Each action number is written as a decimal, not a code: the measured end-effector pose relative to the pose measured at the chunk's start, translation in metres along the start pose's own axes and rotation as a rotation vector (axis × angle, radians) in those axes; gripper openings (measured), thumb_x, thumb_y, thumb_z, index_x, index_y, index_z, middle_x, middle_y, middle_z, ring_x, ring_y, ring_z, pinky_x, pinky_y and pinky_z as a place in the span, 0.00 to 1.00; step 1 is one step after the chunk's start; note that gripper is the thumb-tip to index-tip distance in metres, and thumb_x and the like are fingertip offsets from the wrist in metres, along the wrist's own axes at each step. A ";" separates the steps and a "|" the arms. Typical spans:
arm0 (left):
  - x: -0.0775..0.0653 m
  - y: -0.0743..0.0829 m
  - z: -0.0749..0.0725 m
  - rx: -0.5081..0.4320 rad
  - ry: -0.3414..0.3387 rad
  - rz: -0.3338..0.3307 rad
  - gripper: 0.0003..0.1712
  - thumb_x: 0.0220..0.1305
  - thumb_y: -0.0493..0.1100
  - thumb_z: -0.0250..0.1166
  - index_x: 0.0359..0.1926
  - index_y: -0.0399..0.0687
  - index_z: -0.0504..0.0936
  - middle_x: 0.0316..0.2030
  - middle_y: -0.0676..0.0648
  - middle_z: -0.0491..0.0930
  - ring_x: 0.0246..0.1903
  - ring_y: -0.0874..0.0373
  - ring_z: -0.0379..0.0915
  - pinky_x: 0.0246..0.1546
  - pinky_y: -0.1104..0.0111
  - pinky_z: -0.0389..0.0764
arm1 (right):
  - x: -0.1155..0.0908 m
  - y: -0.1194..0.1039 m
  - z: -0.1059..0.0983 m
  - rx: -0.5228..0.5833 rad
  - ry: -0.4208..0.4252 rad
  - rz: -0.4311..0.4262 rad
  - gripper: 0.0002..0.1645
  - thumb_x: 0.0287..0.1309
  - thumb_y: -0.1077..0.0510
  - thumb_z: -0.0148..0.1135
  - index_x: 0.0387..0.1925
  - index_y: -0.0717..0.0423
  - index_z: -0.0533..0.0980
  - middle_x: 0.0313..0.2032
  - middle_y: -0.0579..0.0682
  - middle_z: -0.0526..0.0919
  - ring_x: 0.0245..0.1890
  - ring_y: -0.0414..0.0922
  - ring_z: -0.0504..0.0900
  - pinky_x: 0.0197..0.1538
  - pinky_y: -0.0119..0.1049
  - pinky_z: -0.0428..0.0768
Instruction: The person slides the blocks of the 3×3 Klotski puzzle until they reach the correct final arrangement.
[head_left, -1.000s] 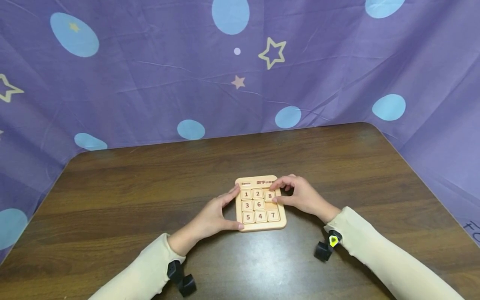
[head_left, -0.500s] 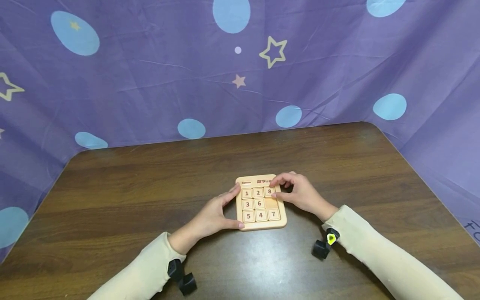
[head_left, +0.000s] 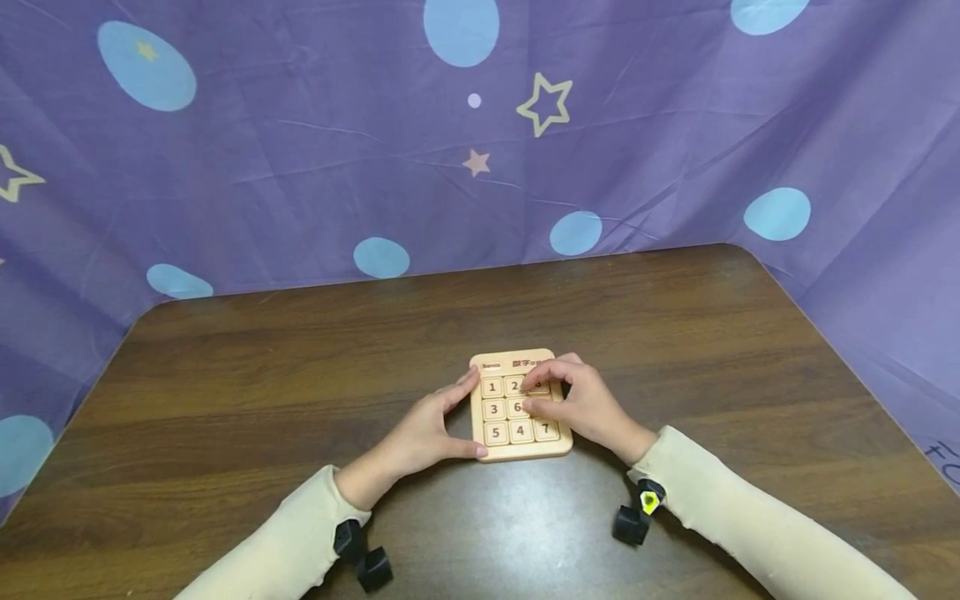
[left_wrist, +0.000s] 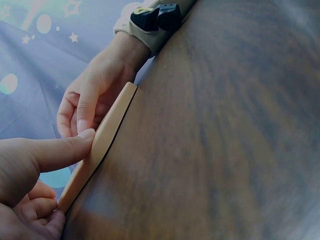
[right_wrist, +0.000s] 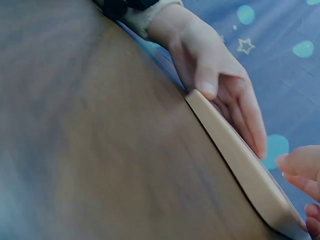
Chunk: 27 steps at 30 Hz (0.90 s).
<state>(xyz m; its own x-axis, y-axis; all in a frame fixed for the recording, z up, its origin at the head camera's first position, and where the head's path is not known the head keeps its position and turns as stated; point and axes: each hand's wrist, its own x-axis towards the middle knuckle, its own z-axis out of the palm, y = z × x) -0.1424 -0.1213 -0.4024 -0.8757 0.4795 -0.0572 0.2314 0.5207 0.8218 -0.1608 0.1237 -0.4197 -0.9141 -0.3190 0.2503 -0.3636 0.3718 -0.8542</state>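
Pale wooden rounded-rectangle number board (head_left: 525, 452) lies flat on the dark brown wood-grain surface (head_left: 322, 367), in front of the person, between the two hands.

Left hand (head_left: 420, 433) holds the board by its left side: thumb at the near left corner, other fingers farther up that edge. Likely a brace, so the board doesn't skate when the tiles get pushed. Gripping from the edge also leaves the number faces uncovered on that side.

Right hand (head_left: 596, 408) reaches over the right part of the board, thumb and index bent toward the tiles with a gap between their tips. Index tip is by the square wooden tile marked 2 (head_left: 513, 386), thumb tip by the square wooden tile marked 6 (head_left: 515, 407). Can't tell if either tip presses down or just sits above; no tile visibly pinched. Reaching in from the right probably keeps it clear of the bracing hand.

Readable rows: 1, 2, then a mostly covered 8; 3, 6; 5, 4, 7. Right end of the middle row is under the right hand, so no call on what's there. (Wrist views only get the board edge-on, so no numbers from those.)

Both arms wear cream sleeves (head_left: 273, 533) with black wrist cameras (head_left: 632, 526). Purple star-print curtain (head_left: 300, 167) hangs behind the surface.
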 end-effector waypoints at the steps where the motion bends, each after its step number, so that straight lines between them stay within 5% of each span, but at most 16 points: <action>1: 0.000 0.000 0.000 0.004 0.001 -0.003 0.58 0.40 0.43 0.78 0.70 0.40 0.56 0.71 0.47 0.53 0.70 0.51 0.47 0.69 0.55 0.48 | -0.001 -0.001 0.002 0.003 0.002 0.005 0.13 0.41 0.59 0.75 0.33 0.48 0.82 0.34 0.42 0.80 0.40 0.43 0.70 0.45 0.37 0.68; 15: 0.000 0.001 0.000 -0.002 0.006 0.014 0.57 0.40 0.42 0.78 0.70 0.39 0.56 0.70 0.46 0.53 0.70 0.50 0.48 0.69 0.54 0.48 | -0.004 -0.011 0.020 -0.013 0.026 0.052 0.14 0.36 0.62 0.75 0.29 0.46 0.83 0.37 0.45 0.76 0.41 0.43 0.65 0.46 0.39 0.68; 27: 0.000 0.000 -0.001 -0.013 0.002 0.028 0.57 0.40 0.43 0.78 0.70 0.37 0.56 0.70 0.44 0.53 0.70 0.49 0.47 0.69 0.53 0.48 | -0.001 -0.013 0.027 -0.083 0.018 -0.018 0.13 0.38 0.62 0.75 0.30 0.47 0.82 0.32 0.40 0.81 0.39 0.42 0.66 0.43 0.35 0.67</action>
<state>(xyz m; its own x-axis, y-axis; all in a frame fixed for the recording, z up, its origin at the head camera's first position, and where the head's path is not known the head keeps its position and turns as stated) -0.1427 -0.1219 -0.4023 -0.8695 0.4928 -0.0328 0.2509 0.4979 0.8302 -0.1506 0.0952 -0.4213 -0.9100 -0.3107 0.2746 -0.3934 0.4375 -0.8086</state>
